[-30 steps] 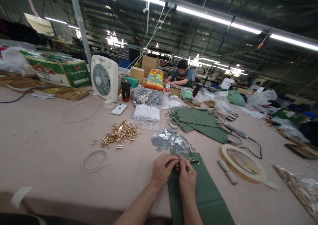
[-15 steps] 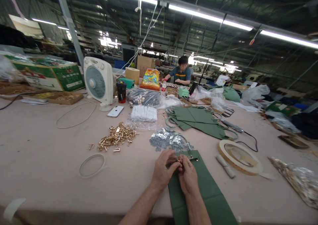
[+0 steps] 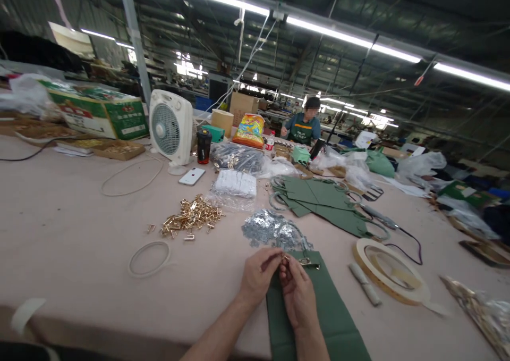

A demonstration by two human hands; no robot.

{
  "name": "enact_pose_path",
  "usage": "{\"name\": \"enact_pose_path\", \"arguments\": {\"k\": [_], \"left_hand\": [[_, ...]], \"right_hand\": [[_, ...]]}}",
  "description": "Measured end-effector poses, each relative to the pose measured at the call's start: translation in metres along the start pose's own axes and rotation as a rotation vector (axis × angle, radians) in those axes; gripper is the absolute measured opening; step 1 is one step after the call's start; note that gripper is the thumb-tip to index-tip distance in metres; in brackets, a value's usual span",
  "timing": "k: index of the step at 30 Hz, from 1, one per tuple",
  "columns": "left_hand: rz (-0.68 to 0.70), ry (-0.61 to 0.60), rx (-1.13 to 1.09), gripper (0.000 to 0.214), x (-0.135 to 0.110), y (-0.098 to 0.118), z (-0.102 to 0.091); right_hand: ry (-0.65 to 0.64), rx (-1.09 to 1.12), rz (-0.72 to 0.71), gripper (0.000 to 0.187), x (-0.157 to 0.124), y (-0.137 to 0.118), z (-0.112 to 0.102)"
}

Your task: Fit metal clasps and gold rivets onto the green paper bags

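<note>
My left hand (image 3: pixel 258 274) and my right hand (image 3: pixel 296 292) meet over the top end of a green leather strip (image 3: pixel 324 313) lying at the table's front edge. Both pinch a small gold metal fitting (image 3: pixel 285 258) between fingertips. A metal clasp (image 3: pixel 307 263) sits on the strip just beyond my fingers. A pile of silver metal pieces (image 3: pixel 268 230) lies right behind my hands. A heap of gold fittings (image 3: pixel 190 218) rests further left.
A tape roll (image 3: pixel 384 269) and a small grey cylinder (image 3: pixel 365 291) lie to the right. Stacked green leather pieces (image 3: pixel 319 197), a white fan (image 3: pixel 171 127), a phone (image 3: pixel 192 176), bagged parts and a green box (image 3: pixel 99 114) stand behind. A person works at the far end.
My hands stay together at the strip's top end, turning the small gold fitting between the fingertips. The view has swung slightly; nothing else on the table has moved.
</note>
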State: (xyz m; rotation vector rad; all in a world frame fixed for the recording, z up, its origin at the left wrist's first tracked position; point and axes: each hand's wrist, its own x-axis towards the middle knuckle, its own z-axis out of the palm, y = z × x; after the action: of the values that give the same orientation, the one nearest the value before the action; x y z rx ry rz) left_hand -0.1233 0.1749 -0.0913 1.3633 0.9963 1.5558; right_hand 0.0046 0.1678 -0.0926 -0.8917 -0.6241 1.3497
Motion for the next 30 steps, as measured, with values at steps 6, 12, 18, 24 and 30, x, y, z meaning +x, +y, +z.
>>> {"name": "enact_pose_path", "arguments": {"k": [6,12,18,24,30], "left_hand": [[-0.064,-0.043,-0.194,0.041,-0.003,0.003,0.001],[-0.123,-0.048,-0.236,0.041,-0.002,0.0,0.002],[-0.054,-0.015,-0.074,0.023,-0.002,-0.001,0.001],[0.006,0.02,0.05,0.023,-0.002,-0.003,0.0],[0.059,0.0,0.143,0.025,-0.002,-0.001,-0.001]], "right_hand": [[0.02,-0.116,-0.043,0.041,0.002,0.006,-0.004],[-0.026,-0.188,-0.075,0.042,0.002,0.01,-0.004],[-0.001,-0.452,-0.223,0.049,-0.002,0.009,-0.005],[0.026,-0.627,-0.452,0.034,-0.006,0.005,-0.002],[0.061,-0.668,-0.44,0.038,-0.008,-0.001,0.003]]}}
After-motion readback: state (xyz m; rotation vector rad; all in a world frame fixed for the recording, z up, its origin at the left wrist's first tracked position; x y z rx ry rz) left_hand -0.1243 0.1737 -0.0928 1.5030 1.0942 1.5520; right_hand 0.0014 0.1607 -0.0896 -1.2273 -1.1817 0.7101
